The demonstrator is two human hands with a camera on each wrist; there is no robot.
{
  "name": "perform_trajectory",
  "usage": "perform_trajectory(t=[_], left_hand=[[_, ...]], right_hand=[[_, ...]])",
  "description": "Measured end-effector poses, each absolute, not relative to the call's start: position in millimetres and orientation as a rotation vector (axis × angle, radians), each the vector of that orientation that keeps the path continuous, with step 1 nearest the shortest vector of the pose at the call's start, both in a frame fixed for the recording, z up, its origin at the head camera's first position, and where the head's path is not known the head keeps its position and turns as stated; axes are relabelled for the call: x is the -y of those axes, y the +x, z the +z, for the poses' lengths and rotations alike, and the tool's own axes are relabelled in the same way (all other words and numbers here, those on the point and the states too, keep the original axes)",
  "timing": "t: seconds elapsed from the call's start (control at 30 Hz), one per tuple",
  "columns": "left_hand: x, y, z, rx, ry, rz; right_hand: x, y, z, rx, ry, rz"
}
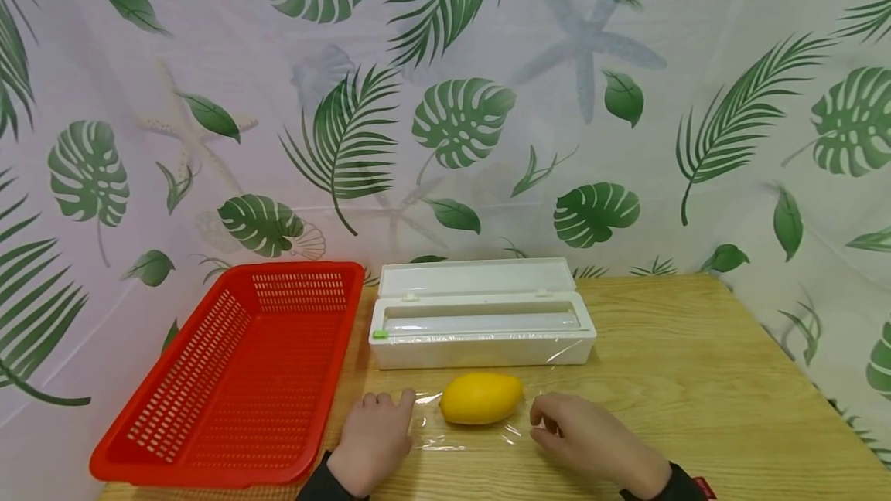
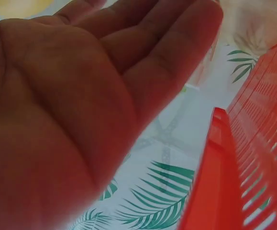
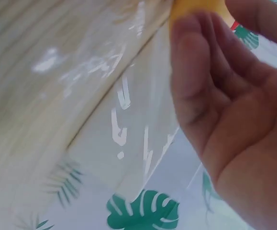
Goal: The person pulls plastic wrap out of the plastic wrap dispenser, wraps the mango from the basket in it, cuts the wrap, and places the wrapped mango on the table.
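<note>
A yellow lemon (image 1: 482, 399) lies on a clear sheet of plastic wrap (image 1: 445, 439) spread on the wooden table. To its left is my left hand (image 1: 376, 435), beside the sheet's left edge, with fingers extended in the left wrist view. On the other side, my right hand (image 1: 592, 439) hovers near the sheet's right edge, its fingers loosely bent and the thumb apart from them. The right wrist view shows the shiny wrap beside those fingers. Behind the lemon stands a white plastic wrap dispenser (image 1: 487, 350), lid raised, a roll (image 1: 480, 322) inside.
A red plastic basket (image 1: 341, 346) with slotted walls stands left of the dispenser, close to my left hand. A green slider (image 1: 380, 335) sits at the dispenser's front left. Leaf-patterned cloth (image 1: 487, 199) hangs behind the wooden table (image 1: 682, 362).
</note>
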State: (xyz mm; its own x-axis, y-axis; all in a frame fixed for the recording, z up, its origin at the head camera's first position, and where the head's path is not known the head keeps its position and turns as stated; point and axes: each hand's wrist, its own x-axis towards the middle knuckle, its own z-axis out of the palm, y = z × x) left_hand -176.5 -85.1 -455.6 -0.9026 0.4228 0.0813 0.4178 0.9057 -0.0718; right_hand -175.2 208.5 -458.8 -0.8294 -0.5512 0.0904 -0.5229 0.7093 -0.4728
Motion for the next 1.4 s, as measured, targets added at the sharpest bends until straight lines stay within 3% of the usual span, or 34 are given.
perform_trajectory(t=[0.2,0.6,1.4], left_hand=[[81,-179,-459,3.082,-0.645,0.091],[82,-178,-464,3.028,-0.738,0.165],[79,-174,-473,2.861,-0.863,0.257]], right_hand=[[-184,-185,-453,-3.013,-1.082,-0.714],[-152,-201,-454,-3.104,-1.159,-0.64],[-154,-203,-463,-2.966,-1.035,-0.745]])
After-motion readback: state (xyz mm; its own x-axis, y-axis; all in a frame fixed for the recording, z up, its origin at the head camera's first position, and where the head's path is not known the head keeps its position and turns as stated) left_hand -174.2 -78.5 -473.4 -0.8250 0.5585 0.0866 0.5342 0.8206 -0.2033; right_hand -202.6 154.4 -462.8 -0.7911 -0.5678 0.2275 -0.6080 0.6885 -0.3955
